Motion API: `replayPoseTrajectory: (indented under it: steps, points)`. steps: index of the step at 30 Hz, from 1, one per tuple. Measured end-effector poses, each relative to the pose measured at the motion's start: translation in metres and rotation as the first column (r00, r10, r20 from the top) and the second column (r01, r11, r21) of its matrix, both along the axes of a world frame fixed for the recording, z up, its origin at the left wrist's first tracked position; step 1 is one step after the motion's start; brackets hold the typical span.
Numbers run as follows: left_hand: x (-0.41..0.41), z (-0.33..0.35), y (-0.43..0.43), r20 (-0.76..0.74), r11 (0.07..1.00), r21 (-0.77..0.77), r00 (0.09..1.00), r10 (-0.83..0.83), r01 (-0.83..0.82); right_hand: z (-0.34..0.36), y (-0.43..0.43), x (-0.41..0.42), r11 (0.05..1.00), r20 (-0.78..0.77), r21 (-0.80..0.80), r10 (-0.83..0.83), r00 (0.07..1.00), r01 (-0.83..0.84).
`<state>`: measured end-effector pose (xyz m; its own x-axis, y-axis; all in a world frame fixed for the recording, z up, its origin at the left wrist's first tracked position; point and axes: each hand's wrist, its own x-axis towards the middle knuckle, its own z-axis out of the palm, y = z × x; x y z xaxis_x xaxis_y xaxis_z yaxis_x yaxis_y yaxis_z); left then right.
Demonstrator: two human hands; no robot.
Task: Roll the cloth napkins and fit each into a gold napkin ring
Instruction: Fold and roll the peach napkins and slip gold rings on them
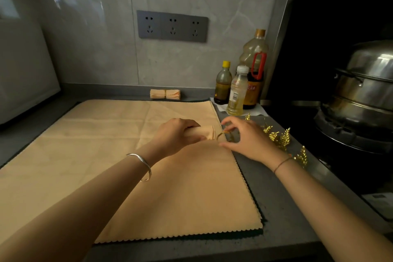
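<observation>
In the head view, a rolled napkin [209,133] is gripped by the left hand [177,136], palm down over the flat peach cloth [127,166]. A gold napkin ring [222,133] is pinched at the roll's end by the right hand [248,140], fingers arched. A ringed roll [165,94] is laid by the wall.

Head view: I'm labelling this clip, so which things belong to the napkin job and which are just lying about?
Job: rolled napkin gripped by left hand; gold ring pinched by right hand; finished ringed roll by the wall; flat cloth; gold leaf sprigs beside it.
Lying about: three bottles; steel pot; wall socket.
</observation>
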<state>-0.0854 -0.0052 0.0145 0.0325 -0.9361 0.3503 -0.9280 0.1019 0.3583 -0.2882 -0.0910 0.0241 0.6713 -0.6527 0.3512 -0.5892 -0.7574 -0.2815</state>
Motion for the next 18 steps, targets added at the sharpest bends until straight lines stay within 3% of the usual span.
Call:
replayPoseTrajectory:
  steps: [5, 8, 12, 18]
  points:
    - [0.028, -0.001, 0.017, -0.05, 0.998, -0.016, 0.997, 0.063, -0.064, 0.005, 0.012, 0.05, 0.98, 0.103, 0.125, 0.142, 0.984, -0.155]
    - [0.044, -0.005, 0.025, -0.092, 0.993, -0.064, 0.991, 0.097, -0.103, -0.004, 0.016, 0.071, 0.946, 0.307, 0.225, 0.159, 0.938, -0.234]
    - [0.053, -0.01, 0.026, -0.106, 0.993, -0.077, 0.991, 0.082, -0.09, -0.022, 0.016, 0.084, 0.867, 0.594, 0.325, 0.124, 0.795, -0.378]
    - [0.053, -0.017, 0.02, -0.193, 0.995, -0.097, 0.981, -0.024, 0.005, -0.03, 0.017, 0.085, 0.811, 0.677, 0.362, 0.111, 0.728, -0.46]
